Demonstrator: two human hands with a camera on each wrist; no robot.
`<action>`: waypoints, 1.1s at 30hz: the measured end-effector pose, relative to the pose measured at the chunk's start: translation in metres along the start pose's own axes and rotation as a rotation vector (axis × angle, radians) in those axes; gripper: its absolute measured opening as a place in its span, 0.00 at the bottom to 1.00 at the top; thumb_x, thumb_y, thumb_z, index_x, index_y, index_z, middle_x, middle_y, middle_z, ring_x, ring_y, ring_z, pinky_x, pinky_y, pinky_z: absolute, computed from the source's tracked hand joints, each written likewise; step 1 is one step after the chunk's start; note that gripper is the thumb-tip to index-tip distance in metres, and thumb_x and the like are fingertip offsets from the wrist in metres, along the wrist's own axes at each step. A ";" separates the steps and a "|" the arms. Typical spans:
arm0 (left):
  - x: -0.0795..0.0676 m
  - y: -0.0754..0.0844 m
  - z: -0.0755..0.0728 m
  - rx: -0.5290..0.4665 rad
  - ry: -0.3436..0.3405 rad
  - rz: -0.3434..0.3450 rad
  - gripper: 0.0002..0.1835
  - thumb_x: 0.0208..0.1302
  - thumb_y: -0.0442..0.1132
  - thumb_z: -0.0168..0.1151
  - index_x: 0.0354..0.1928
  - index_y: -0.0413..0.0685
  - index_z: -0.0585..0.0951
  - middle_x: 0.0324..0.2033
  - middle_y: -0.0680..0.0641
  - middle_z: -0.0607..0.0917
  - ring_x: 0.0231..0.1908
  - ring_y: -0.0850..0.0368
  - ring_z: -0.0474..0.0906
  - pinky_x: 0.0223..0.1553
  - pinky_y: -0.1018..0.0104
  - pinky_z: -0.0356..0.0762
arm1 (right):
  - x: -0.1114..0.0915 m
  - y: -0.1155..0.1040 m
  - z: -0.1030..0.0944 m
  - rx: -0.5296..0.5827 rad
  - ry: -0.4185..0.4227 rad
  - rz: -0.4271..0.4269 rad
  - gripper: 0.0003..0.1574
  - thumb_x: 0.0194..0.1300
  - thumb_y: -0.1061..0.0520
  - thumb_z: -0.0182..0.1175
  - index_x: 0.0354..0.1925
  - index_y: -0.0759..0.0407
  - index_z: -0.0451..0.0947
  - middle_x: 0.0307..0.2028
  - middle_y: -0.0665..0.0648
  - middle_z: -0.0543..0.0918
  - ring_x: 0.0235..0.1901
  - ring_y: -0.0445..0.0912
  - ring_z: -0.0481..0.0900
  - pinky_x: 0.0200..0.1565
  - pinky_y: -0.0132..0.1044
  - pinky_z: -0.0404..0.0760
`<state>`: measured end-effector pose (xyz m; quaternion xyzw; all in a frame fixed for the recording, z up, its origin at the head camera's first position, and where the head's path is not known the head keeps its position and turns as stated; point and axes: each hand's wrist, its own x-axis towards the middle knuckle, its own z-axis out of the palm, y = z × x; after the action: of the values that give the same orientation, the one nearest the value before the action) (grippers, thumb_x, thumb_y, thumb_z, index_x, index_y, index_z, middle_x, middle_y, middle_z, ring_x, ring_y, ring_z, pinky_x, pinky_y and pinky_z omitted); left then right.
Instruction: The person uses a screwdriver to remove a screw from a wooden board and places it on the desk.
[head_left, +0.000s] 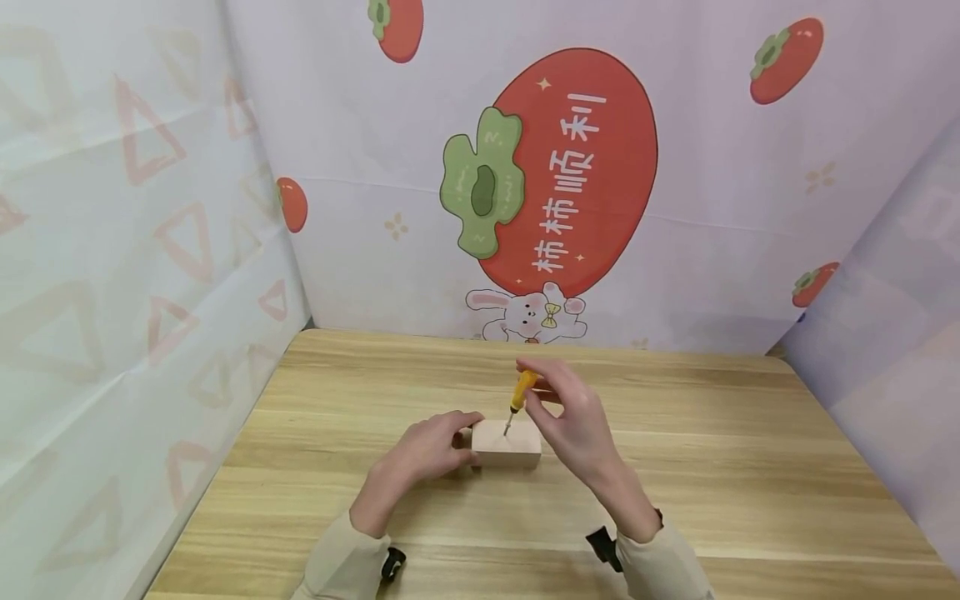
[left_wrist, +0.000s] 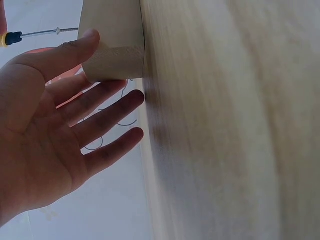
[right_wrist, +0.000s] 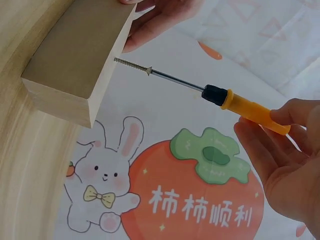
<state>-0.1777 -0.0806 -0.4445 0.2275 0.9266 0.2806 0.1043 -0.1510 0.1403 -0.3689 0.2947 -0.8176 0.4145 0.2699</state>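
A pale wooden block [head_left: 506, 450] lies on the table, its left end held between the thumb and fingers of my left hand [head_left: 431, 446]. In the left wrist view the thumb lies on the block's near face and fingertips reach behind its end. My right hand [head_left: 573, 412] pinches the yellow handle of a screwdriver [right_wrist: 252, 111]. The screwdriver slants slightly over the block, its shaft meeting the head of a screw [right_wrist: 132, 65]. That screw stands out from the block's top face, with most of its thread showing and its tip at the wood.
The wood-grain table [head_left: 712, 467] stretches to both sides of the block. Behind it hangs a white cloth backdrop [head_left: 360, 275] printed with persimmons and a rabbit. More printed cloth [head_left: 97, 333] walls in the left, and a pale panel [head_left: 900, 275] the right.
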 end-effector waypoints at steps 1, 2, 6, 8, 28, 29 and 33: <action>0.000 0.000 0.000 -0.005 -0.002 -0.003 0.31 0.61 0.48 0.69 0.66 0.52 0.75 0.55 0.48 0.84 0.47 0.53 0.82 0.47 0.52 0.79 | -0.001 0.000 -0.002 -0.003 -0.007 -0.003 0.28 0.57 0.74 0.66 0.56 0.62 0.79 0.48 0.58 0.84 0.42 0.47 0.86 0.42 0.33 0.85; 0.000 0.000 0.000 -0.009 -0.002 -0.004 0.31 0.61 0.48 0.69 0.66 0.52 0.75 0.55 0.48 0.84 0.47 0.53 0.82 0.47 0.52 0.79 | -0.001 0.000 -0.003 -0.009 -0.011 -0.004 0.27 0.57 0.75 0.66 0.55 0.62 0.80 0.48 0.58 0.84 0.42 0.47 0.85 0.43 0.32 0.85; 0.000 0.000 0.000 -0.007 0.005 0.003 0.31 0.61 0.48 0.68 0.66 0.51 0.75 0.55 0.47 0.83 0.47 0.53 0.82 0.47 0.52 0.79 | -0.003 0.002 -0.010 -0.016 -0.012 0.002 0.27 0.56 0.75 0.67 0.54 0.62 0.81 0.48 0.59 0.83 0.42 0.48 0.86 0.43 0.30 0.84; 0.001 0.000 0.000 0.004 0.010 0.010 0.31 0.61 0.48 0.68 0.66 0.51 0.75 0.54 0.48 0.84 0.46 0.53 0.81 0.46 0.53 0.79 | -0.005 0.003 -0.013 -0.009 -0.003 0.006 0.27 0.55 0.75 0.67 0.53 0.62 0.81 0.47 0.59 0.83 0.41 0.48 0.86 0.43 0.28 0.83; 0.002 0.007 -0.007 0.039 -0.036 0.006 0.36 0.59 0.53 0.71 0.67 0.47 0.74 0.58 0.46 0.81 0.48 0.55 0.80 0.52 0.51 0.78 | -0.025 0.026 -0.042 -0.088 0.085 0.000 0.25 0.49 0.75 0.71 0.46 0.62 0.83 0.42 0.56 0.84 0.36 0.48 0.86 0.41 0.23 0.82; 0.002 0.007 -0.007 0.040 -0.033 0.010 0.36 0.59 0.53 0.71 0.67 0.47 0.74 0.59 0.46 0.81 0.49 0.54 0.80 0.53 0.50 0.78 | -0.027 0.027 -0.043 -0.095 0.087 0.001 0.25 0.49 0.75 0.72 0.46 0.62 0.83 0.42 0.56 0.84 0.36 0.47 0.86 0.41 0.23 0.82; 0.004 0.010 -0.009 0.060 0.002 0.053 0.33 0.62 0.52 0.69 0.66 0.48 0.75 0.60 0.46 0.80 0.53 0.51 0.80 0.56 0.50 0.76 | -0.032 0.031 -0.047 -0.127 0.092 -0.002 0.25 0.47 0.76 0.72 0.44 0.61 0.83 0.41 0.54 0.83 0.35 0.45 0.85 0.41 0.22 0.81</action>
<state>-0.1802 -0.0756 -0.4322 0.2550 0.9283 0.2554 0.0891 -0.1417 0.2028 -0.3836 0.2584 -0.8287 0.3745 0.3261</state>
